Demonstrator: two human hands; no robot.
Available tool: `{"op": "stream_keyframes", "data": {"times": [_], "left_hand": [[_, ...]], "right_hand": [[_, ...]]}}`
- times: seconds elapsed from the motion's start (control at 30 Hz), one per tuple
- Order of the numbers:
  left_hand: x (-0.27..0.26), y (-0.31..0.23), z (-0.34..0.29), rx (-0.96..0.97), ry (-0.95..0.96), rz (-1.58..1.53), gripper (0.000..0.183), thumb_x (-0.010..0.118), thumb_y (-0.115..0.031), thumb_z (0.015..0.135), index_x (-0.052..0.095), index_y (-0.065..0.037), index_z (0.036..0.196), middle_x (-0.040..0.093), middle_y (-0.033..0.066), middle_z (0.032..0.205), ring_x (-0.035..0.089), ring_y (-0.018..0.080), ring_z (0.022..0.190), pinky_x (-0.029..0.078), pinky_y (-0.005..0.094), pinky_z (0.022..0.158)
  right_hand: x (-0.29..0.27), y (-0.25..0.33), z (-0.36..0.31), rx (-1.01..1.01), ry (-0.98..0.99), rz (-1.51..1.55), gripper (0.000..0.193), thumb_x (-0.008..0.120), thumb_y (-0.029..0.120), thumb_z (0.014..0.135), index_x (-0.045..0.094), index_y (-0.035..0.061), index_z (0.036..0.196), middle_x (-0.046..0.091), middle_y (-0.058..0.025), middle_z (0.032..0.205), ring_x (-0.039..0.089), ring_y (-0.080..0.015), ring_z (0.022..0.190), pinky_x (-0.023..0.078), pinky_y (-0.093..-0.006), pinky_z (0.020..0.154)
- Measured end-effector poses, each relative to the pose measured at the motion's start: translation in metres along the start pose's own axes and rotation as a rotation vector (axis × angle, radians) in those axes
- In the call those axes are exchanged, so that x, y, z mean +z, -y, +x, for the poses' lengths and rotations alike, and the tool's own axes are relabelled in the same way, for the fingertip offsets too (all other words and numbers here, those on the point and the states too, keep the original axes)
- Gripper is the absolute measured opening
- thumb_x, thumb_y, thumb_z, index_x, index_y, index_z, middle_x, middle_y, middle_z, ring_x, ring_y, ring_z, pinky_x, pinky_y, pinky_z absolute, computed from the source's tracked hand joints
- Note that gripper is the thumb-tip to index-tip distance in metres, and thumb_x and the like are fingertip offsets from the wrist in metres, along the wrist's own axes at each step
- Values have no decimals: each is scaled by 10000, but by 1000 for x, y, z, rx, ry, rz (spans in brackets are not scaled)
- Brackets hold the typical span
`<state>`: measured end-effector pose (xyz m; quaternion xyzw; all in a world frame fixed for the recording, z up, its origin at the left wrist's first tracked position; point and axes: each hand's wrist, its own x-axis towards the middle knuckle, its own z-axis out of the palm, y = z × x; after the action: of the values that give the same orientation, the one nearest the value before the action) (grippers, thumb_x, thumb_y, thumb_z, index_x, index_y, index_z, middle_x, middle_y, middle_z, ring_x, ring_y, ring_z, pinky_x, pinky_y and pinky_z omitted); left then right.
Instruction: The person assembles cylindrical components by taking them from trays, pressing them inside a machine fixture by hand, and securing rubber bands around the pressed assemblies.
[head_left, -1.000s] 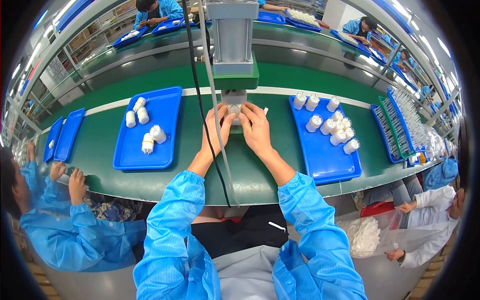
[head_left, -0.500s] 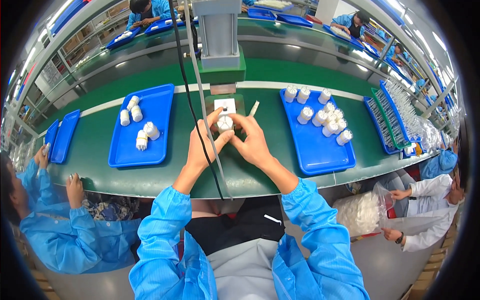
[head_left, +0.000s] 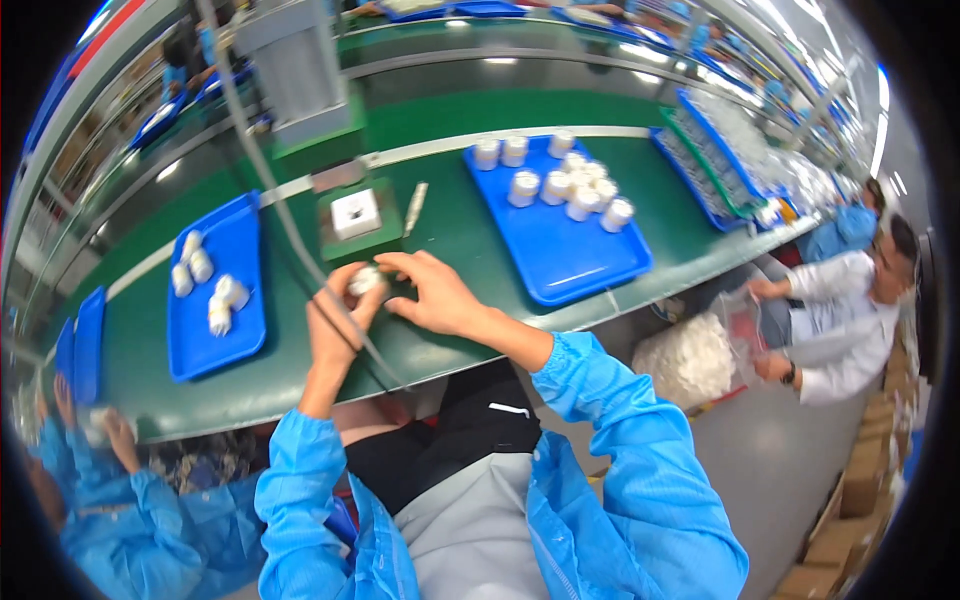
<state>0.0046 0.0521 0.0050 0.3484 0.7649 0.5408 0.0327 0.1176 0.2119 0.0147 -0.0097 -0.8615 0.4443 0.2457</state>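
Note:
In front of the press, over the belt's near half, I hold a white cylindrical plastic part (head_left: 364, 281). My left hand (head_left: 338, 318) is closed round it, covering most of its side. The fingertips of my right hand (head_left: 436, 294) meet it from the right, index finger at the top and thumb lower down. Just beyond my hands is a press fixture, a white square block (head_left: 355, 214) on a green base (head_left: 374, 243). A slim pale stick (head_left: 416, 208) lies beside that base.
Left, a blue tray (head_left: 217, 340) bears several white cylinders; right, another blue tray (head_left: 580, 275) carries more. The grey press column (head_left: 290, 75) rises behind the fixture, and a cable (head_left: 262, 165) hangs before it. Stacked trays (head_left: 715, 165) stand far right. Co-workers sit left and right.
Both hands have drawn back from the fixture toward me with the white part, leaving the white block uncovered. My view has turned, shifting the trays and press leftward.

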Motion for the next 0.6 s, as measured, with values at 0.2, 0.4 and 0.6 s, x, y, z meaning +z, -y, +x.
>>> {"op": "stream_keyframes", "data": {"times": [0.2, 0.4, 0.6], "left_hand": [[-94, 1, 6, 63, -343, 203, 287, 655, -71, 924, 629, -4, 1202, 665, 77, 1153, 618, 162, 1015, 501, 321, 892], [-148, 56, -10, 93, -393, 570, 413, 645, -97, 879, 615, -17, 1284, 624, 170, 1322, 508, 369, 1306, 370, 452, 1120], [-127, 42, -19, 202, -469, 742, 413, 658, -103, 887, 609, -6, 1286, 572, 197, 1385, 496, 390, 1312, 347, 488, 1126]], "right_hand": [[-135, -7, -19, -136, -625, -416, 422, 753, 133, 764, 664, 44, 1167, 705, -130, 1043, 664, -313, 919, 542, -420, 843], [-223, -58, -55, 314, -752, -1016, 527, 805, 208, 765, 640, 92, 1252, 523, -164, 1387, 515, -372, 1226, 437, -466, 1047], [-201, -63, -68, 356, -583, -891, 577, 830, 222, 786, 586, 44, 1277, 493, -208, 1364, 502, -413, 1259, 463, -475, 1033]]}}
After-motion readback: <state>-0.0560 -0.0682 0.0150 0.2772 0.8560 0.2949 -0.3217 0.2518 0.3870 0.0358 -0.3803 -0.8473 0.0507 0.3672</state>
